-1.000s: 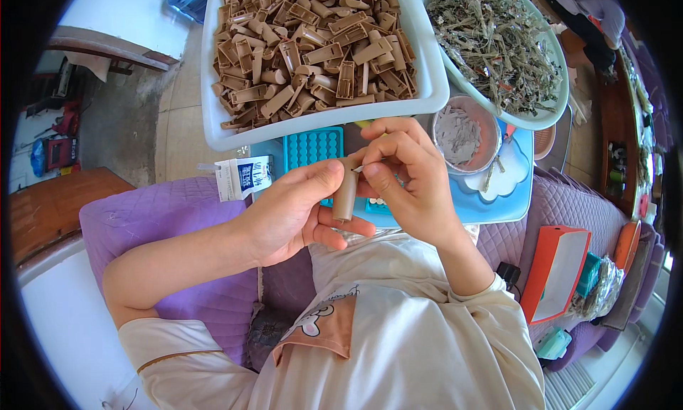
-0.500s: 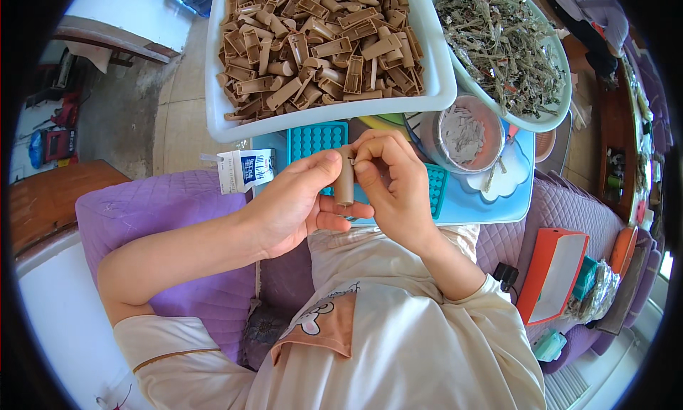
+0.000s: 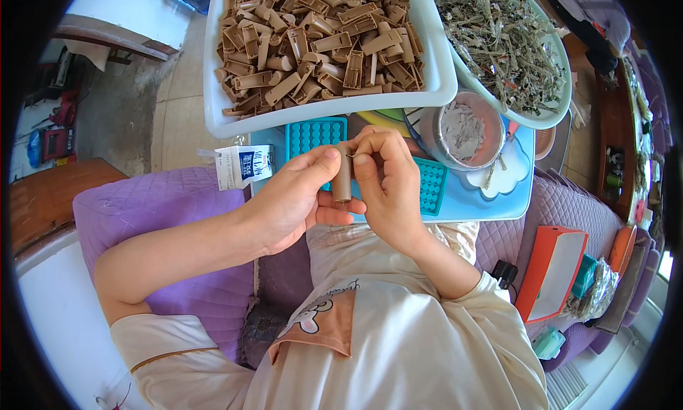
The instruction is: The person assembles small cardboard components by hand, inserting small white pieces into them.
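Observation:
A brown plastic casing [image 3: 343,181], a hollow rounded tube-like piece, stands roughly upright between my hands. My left hand [image 3: 295,193] grips it, thumb on its side and fingers curled behind and below. At its upper end, the fingertips of my right hand [image 3: 390,186] are pinched together. A tiny thin, light piece shows at those fingertips, too small to name. Behind my hands lies a teal tray [image 3: 316,138] with rows of small cells, partly covered by them; a second teal tray [image 3: 431,186] is beside my right hand.
A white tub [image 3: 334,111] full of similar brown casings stands at the far side. To its right, a pale green basin [image 3: 562,100] holds clear strips and small parts. A round container [image 3: 445,143] has white pieces inside. A white packet [image 3: 226,169] sits left of my hands.
Both hands keep their hold on the casing, shifting only slightly. The casing has tilted a little, and my right fingertips have moved slightly upward at its upper end.

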Action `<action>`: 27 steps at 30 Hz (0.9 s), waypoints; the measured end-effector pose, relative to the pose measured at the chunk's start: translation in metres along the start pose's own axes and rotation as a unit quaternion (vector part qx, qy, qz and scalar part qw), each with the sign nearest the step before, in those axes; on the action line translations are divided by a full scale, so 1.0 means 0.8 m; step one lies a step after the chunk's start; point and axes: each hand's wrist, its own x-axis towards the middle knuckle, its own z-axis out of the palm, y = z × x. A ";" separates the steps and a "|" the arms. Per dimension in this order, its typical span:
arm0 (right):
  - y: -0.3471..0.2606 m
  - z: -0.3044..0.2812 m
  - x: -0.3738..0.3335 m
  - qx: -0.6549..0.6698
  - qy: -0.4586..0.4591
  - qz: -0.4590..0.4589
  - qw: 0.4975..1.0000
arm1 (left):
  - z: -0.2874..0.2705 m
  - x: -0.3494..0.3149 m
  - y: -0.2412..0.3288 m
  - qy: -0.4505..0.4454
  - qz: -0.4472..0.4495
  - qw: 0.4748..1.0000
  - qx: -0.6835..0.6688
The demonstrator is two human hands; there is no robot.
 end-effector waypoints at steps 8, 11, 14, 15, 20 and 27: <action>0.002 0.001 -0.004 0.018 -0.012 0.038 0.999 | -0.003 0.003 -0.004 -0.008 0.003 1.000 0.028; 0.009 -0.001 -0.003 0.034 -0.032 0.043 0.998 | -0.003 0.004 -0.004 -0.021 -0.002 0.999 0.027; 0.006 -0.010 -0.002 0.113 -0.068 0.091 0.987 | 0.001 0.001 -0.002 -0.001 -0.013 0.999 0.048; 0.004 -0.015 0.000 0.114 -0.068 0.090 0.987 | 0.006 -0.003 0.003 -0.003 -0.003 0.998 0.055; -0.012 -0.023 0.002 0.256 0.033 -0.024 0.966 | 0.008 -0.004 0.012 -0.048 0.127 0.975 0.178; -0.016 -0.030 -0.033 0.512 -0.041 0.312 0.799 | 0.015 -0.019 0.027 0.024 0.559 0.632 0.536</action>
